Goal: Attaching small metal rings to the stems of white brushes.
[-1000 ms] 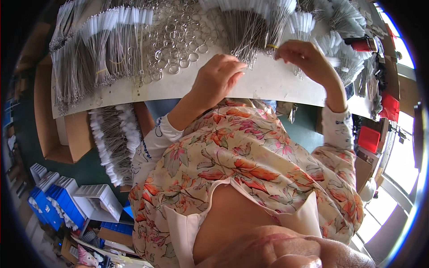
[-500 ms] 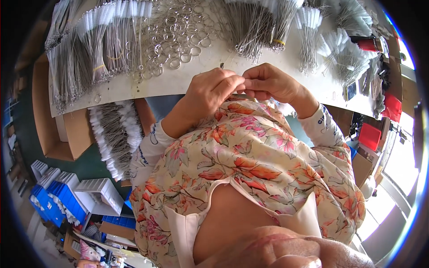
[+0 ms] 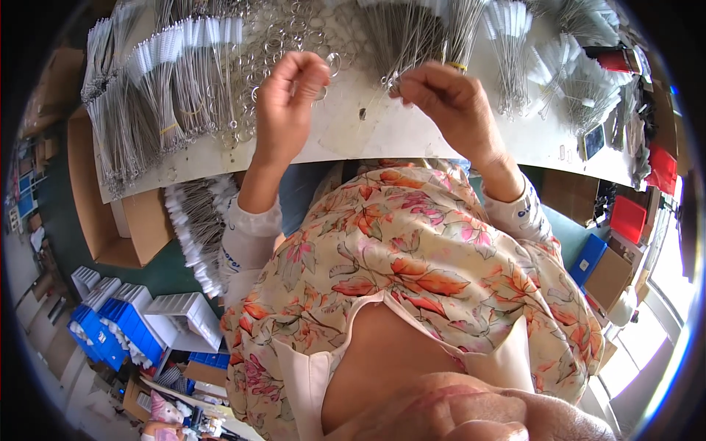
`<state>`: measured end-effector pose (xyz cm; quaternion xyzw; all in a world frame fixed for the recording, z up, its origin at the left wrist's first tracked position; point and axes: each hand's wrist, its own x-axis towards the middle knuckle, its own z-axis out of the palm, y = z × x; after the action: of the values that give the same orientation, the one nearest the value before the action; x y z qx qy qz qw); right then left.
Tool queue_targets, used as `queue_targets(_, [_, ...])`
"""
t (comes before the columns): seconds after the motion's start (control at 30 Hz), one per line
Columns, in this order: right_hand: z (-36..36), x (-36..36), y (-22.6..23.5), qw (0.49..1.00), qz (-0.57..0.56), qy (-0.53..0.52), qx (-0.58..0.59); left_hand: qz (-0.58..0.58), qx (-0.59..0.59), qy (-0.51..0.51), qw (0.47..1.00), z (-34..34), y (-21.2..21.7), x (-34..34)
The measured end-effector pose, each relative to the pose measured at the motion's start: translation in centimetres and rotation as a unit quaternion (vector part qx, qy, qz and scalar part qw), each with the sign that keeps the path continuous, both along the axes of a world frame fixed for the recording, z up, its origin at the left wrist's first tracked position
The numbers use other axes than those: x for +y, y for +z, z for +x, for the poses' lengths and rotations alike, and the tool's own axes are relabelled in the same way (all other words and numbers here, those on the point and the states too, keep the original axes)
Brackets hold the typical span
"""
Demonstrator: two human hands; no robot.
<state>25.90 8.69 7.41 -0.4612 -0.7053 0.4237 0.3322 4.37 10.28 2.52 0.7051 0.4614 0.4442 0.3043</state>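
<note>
My left hand is raised over the table by the loose metal rings, with thumb and forefinger pinched together. A shiny split ring shows at those fingertips. To the right, my right hand bends its fingers inward at the looped ends of a large bundle of thin wire brushes. The fingertips meet the wire loops there; what they pinch is hidden by the fingers and blur. Both hands are apart from each other.
More bundles of white-tipped wire brushes lie at the left of the white table, others at the right. A cardboard box stands below the left edge, beside another brush pile. Blue bins sit lower left.
My hands were together near the table's front edge. They have separated and moved forward, the left to the rings and the right to the brush bundle.
</note>
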Motion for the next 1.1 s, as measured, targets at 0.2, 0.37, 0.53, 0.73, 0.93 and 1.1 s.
queue_targets(0.2, [-4.7, -0.2, 2.0, 0.988, 0.075, 0.012, 0.138, -0.254, -0.667, -0.209, 0.669, 1.6, 1.7, -2.3])
queue_targets(0.37, [-5.9, -0.6, 1.7, 0.968, 0.222, 0.039, 0.109, -0.235, -0.651, -0.215, 0.689, 0.6, 1.6, -2.4])
queue_targets(0.53, [-6.3, -0.4, 1.5, 0.943, 0.326, 0.042, 0.055, 0.022, -0.272, -0.105, 0.956, -2.0, 4.8, -2.5])
queue_targets(0.73, [-6.8, -0.1, 1.6, 0.935, 0.347, 0.071, 0.033, -0.012, -0.195, -0.075, 0.978, -3.2, 6.7, -2.7])
queue_targets(0.93, [-6.2, 0.6, 4.0, 0.939, -0.216, 0.048, 0.262, 0.111, -0.123, -0.011, 0.986, -2.7, 7.1, -2.6])
queue_targets(1.1, [-5.7, 2.7, 3.9, 0.866, -0.334, 0.169, 0.332, 0.138, -0.085, 0.007, 0.987, -2.9, 6.9, -2.3])
